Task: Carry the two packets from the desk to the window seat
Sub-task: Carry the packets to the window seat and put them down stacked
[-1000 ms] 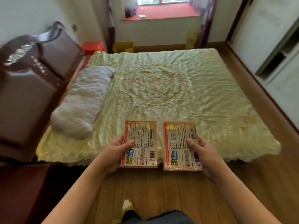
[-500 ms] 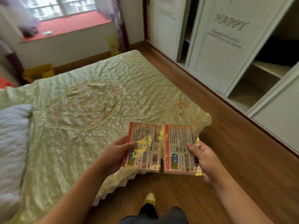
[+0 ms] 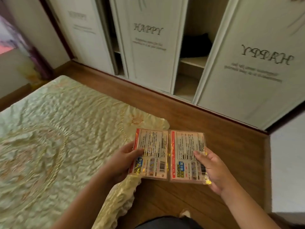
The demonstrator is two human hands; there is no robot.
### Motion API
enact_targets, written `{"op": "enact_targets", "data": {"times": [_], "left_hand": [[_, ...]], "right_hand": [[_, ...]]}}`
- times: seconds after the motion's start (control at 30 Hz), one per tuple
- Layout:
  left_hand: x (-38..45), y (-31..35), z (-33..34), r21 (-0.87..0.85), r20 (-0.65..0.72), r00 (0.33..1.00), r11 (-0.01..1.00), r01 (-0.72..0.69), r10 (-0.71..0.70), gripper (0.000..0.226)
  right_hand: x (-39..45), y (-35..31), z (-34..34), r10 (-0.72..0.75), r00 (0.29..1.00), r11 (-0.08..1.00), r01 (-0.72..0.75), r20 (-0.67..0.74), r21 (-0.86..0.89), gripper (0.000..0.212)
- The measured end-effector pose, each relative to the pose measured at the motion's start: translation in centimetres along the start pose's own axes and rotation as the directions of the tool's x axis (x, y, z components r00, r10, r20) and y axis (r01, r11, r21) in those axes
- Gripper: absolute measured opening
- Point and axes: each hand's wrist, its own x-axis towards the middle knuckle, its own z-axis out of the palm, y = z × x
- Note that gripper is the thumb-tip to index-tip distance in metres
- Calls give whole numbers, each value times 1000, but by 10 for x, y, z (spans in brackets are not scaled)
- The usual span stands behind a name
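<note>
Two flat shiny packets with printed text, red edges and barcodes are held side by side in front of me. My left hand [image 3: 123, 161] grips the left packet [image 3: 152, 150] by its left edge, thumb on top. My right hand [image 3: 212, 171] grips the right packet [image 3: 185, 151] from its right side, thumb across the face. The packets touch along their inner edges, above the bed's corner and the wooden floor. Only a red sliver of the window seat [image 3: 4, 50] shows at the far left edge, behind a purple curtain [image 3: 35, 52].
A bed with a pale yellow-green quilted cover [image 3: 54, 133] fills the left. A strip of wooden floor [image 3: 189, 113] runs between the bed and a white sliding-door wardrobe [image 3: 148, 52], partly open with shelves. A white wall or door panel [image 3: 287, 162] stands at the right.
The view has swung further right: the window seat has slid almost out of sight at the left and the wardrobe now fills the top. Both hands keep the same hold on the packets.
</note>
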Motion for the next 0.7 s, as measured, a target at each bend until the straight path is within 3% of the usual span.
{"op": "enact_targets", "data": {"times": [0.33, 0.47, 0.6, 0.7], "left_hand": [[128, 38, 112, 134, 123, 991, 991, 30, -47, 26], [169, 54, 159, 126, 114, 992, 991, 46, -61, 26], [202, 66, 193, 122, 96, 993, 991, 56, -68, 26], [223, 73, 209, 136, 81, 994, 988, 68, -79, 26]], "right_hand": [[68, -58, -106, -66, 994, 997, 69, -83, 34, 41], [96, -89, -147, -60, 995, 997, 63, -82, 33, 30], [120, -119, -179, -76, 993, 997, 77, -86, 6, 41], [140, -134, -195, -84, 993, 996, 86, -80, 18, 29]]}}
